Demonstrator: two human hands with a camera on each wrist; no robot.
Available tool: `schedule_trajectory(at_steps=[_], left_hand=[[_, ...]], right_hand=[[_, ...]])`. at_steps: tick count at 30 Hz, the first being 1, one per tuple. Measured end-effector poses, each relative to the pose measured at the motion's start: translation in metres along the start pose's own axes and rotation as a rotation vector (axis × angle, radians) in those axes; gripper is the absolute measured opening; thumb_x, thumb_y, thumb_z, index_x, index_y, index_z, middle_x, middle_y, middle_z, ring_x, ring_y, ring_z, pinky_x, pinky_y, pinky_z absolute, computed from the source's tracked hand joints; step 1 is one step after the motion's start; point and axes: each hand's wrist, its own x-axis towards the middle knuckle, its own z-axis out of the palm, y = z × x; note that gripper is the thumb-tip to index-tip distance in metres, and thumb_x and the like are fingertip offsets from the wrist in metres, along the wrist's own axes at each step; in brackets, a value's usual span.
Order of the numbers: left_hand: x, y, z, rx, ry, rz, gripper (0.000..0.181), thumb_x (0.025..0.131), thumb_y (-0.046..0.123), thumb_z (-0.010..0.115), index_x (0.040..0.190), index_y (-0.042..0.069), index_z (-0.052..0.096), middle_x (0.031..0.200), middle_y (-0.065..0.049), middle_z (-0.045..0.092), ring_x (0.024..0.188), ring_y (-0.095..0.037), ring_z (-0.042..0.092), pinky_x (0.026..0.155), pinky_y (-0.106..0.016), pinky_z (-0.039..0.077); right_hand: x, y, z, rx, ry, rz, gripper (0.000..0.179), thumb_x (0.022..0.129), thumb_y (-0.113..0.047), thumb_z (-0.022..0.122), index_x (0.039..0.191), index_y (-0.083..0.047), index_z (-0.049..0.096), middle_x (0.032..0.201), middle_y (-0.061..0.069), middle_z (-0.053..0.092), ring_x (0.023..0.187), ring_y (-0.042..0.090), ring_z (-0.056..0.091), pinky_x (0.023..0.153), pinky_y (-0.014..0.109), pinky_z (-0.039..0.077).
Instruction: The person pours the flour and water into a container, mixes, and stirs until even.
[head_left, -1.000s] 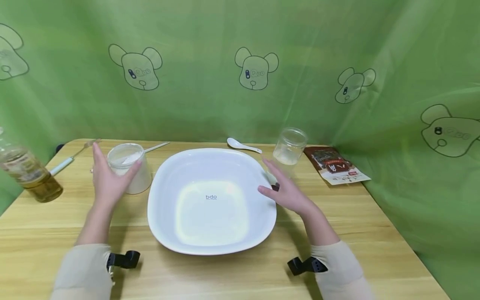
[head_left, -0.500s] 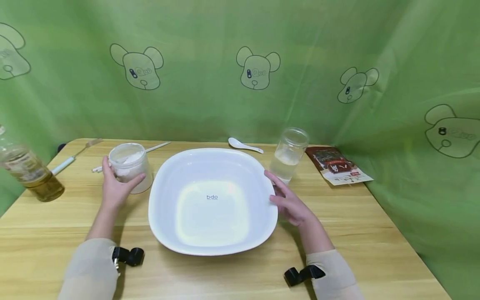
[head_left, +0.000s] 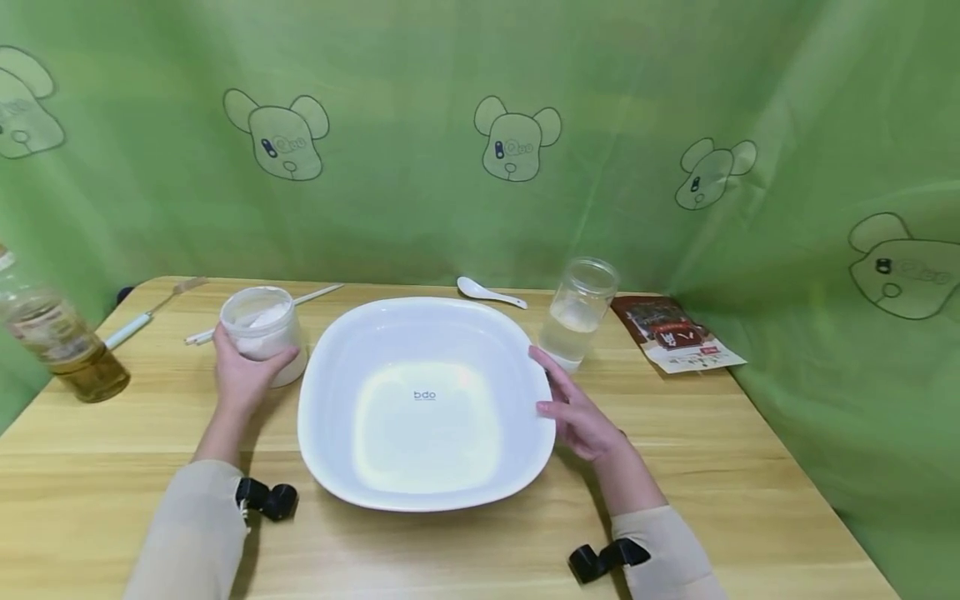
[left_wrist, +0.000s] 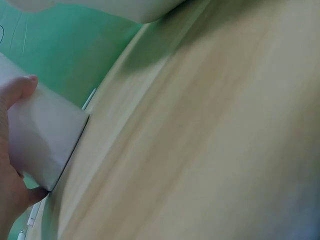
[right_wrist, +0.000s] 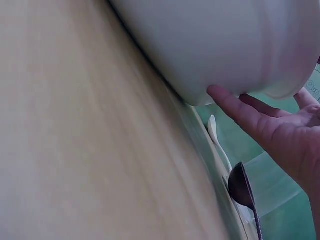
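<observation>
My left hand grips a clear jar of white powder at the table's left. In the left wrist view the thumb and fingers wrap the jar's side, and its base sits right at the tabletop. A large white basin stands in the middle, marked "bdo" inside. On its right side my right hand holds the rim, with fingertips over the edge. The right wrist view shows other fingers reaching under against the outer wall.
Behind the right hand stand a glass jar of clear liquid, a dark ladle, a white spoon and a red-brown packet. At left are an oil bottle, a long-handled brush-like tool and white chopsticks.
My left hand has come in from the left, from spread beside the powder jar to gripping it. My right hand has lowered onto the basin's right rim. The basin has stayed in place.
</observation>
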Motion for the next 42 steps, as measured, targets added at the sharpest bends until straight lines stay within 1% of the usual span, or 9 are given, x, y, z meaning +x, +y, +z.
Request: schedule_trajectory(at_steps=[4, 9, 14, 18, 23, 28, 34, 37, 42], left_hand=[[-0.001, 0.001, -0.005, -0.003, -0.001, 0.007, 0.101, 0.057, 0.015, 0.079, 0.135, 0.016, 0.015, 0.13, -0.009, 0.03, 0.117, -0.023, 0.03, 0.101, -0.032, 0.02], [-0.005, 0.005, -0.01, 0.043, -0.016, 0.006, 0.103, 0.057, 0.019, 0.08, 0.136, 0.017, 0.014, 0.132, -0.009, 0.03, 0.118, -0.024, 0.029, 0.101, -0.036, 0.02], [-0.007, 0.012, -0.014, 0.076, -0.031, 0.044, 0.101, 0.057, 0.02, 0.08, 0.136, 0.015, 0.017, 0.129, -0.011, 0.033, 0.116, -0.027, 0.032, 0.099, -0.04, 0.023], [-0.01, 0.025, -0.018, 0.075, -0.024, 0.077, 0.099, 0.056, 0.017, 0.08, 0.135, 0.016, 0.02, 0.127, -0.011, 0.035, 0.113, -0.026, 0.035, 0.097, -0.039, 0.027], [-0.011, 0.048, -0.025, 0.114, -0.026, 0.129, 0.097, 0.054, 0.018, 0.081, 0.133, 0.019, 0.025, 0.123, -0.009, 0.04, 0.108, -0.025, 0.037, 0.093, -0.04, 0.03], [-0.01, 0.069, -0.028, 0.202, -0.061, 0.189, 0.094, 0.052, 0.021, 0.081, 0.131, 0.018, 0.029, 0.118, -0.007, 0.043, 0.104, -0.026, 0.039, 0.085, -0.043, 0.032], [-0.01, 0.089, -0.025, 0.325, -0.129, 0.266, 0.091, 0.053, 0.025, 0.08, 0.129, 0.015, 0.031, 0.114, -0.01, 0.044, 0.099, -0.03, 0.04, 0.079, -0.048, 0.034], [-0.011, 0.096, -0.022, 0.348, -0.16, 0.28, 0.091, 0.053, 0.026, 0.08, 0.128, 0.015, 0.031, 0.114, -0.01, 0.044, 0.1, -0.031, 0.04, 0.079, -0.05, 0.034], [-0.012, 0.105, -0.017, 0.358, -0.171, 0.309, 0.09, 0.052, 0.024, 0.08, 0.128, 0.018, 0.033, 0.114, -0.007, 0.044, 0.099, -0.029, 0.041, 0.079, -0.05, 0.035]], right_hand=[[0.002, 0.001, 0.002, 0.018, 0.001, -0.002, 0.076, 0.079, 0.008, 0.046, 0.139, -0.022, 0.01, 0.136, 0.021, 0.01, 0.099, 0.028, 0.049, 0.072, 0.044, 0.047], [0.003, 0.002, 0.002, 0.021, 0.011, -0.008, 0.075, 0.079, 0.008, 0.046, 0.139, -0.022, 0.01, 0.136, 0.019, 0.011, 0.098, 0.028, 0.05, 0.071, 0.043, 0.048], [0.002, 0.003, 0.002, 0.026, 0.003, -0.012, 0.075, 0.08, 0.007, 0.046, 0.139, -0.022, 0.01, 0.134, 0.023, 0.014, 0.094, 0.027, 0.053, 0.07, 0.042, 0.048], [0.003, 0.004, 0.003, 0.037, -0.017, -0.01, 0.074, 0.081, 0.006, 0.046, 0.139, -0.023, 0.009, 0.134, 0.024, 0.013, 0.093, 0.027, 0.053, 0.07, 0.042, 0.048], [0.004, 0.005, 0.004, 0.035, -0.016, -0.003, 0.075, 0.081, 0.004, 0.047, 0.139, -0.024, 0.01, 0.134, 0.024, 0.013, 0.095, 0.028, 0.052, 0.071, 0.042, 0.048], [0.004, 0.006, 0.003, 0.037, -0.006, 0.008, 0.075, 0.08, 0.005, 0.047, 0.139, -0.024, 0.01, 0.134, 0.023, 0.014, 0.095, 0.028, 0.052, 0.071, 0.044, 0.048], [0.001, 0.005, -0.001, 0.017, 0.008, 0.013, 0.073, 0.081, 0.005, 0.045, 0.139, -0.024, 0.011, 0.135, 0.019, 0.012, 0.096, 0.027, 0.051, 0.072, 0.044, 0.047], [0.0, 0.004, -0.002, 0.008, 0.02, 0.016, 0.073, 0.08, 0.004, 0.046, 0.138, -0.025, 0.012, 0.137, 0.015, 0.009, 0.096, 0.026, 0.05, 0.072, 0.044, 0.047], [0.0, 0.003, 0.0, 0.004, 0.024, 0.021, 0.073, 0.08, 0.003, 0.046, 0.138, -0.025, 0.012, 0.138, 0.013, 0.008, 0.097, 0.025, 0.05, 0.071, 0.044, 0.048]])
